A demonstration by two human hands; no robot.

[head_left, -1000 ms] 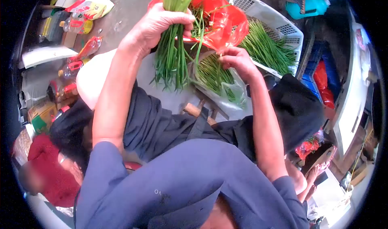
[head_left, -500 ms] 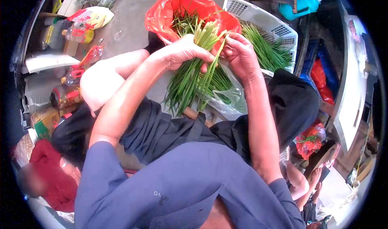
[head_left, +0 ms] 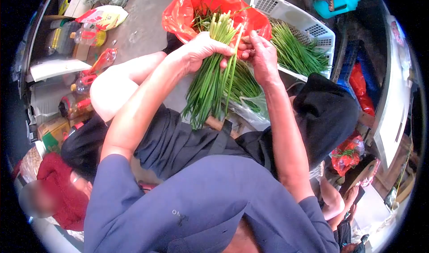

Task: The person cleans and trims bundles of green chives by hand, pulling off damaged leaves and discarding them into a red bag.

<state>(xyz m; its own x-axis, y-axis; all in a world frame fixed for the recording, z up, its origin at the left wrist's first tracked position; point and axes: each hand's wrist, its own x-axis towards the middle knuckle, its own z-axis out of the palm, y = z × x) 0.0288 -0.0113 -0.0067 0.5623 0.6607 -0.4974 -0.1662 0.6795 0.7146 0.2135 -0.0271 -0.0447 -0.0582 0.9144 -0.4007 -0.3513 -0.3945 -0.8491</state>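
Observation:
My left hand (head_left: 202, 52) is closed around a bunch of garlic chives (head_left: 208, 85), pale stalk ends up and green leaves hanging down over my lap. One or two stalks (head_left: 235, 52) stand apart at the bunch's right side, by my left thumb. Beside them is my right hand (head_left: 263, 58), its fingers curled together close to the stalk ends; what they pinch is too small to make out. Just beyond both hands stands an open red plastic bag (head_left: 178, 18) with green scraps inside. More chives (head_left: 243, 85) lie on clear plastic (head_left: 257, 112) below my right hand.
A white plastic crate (head_left: 286, 7) at upper right holds more chives (head_left: 297, 50). A teal jug (head_left: 337, 3) stands behind it. Bottles (head_left: 87, 34) line the left side. A person in a dark red top (head_left: 62, 192) is at lower left; another person's bare legs (head_left: 333, 201) show at lower right.
My right hand has come slightly down and left, its thumb now lifted off the stalk tip it pinched before. The separated stalk stands more upright. My left hand keeps its hold on the bunch.

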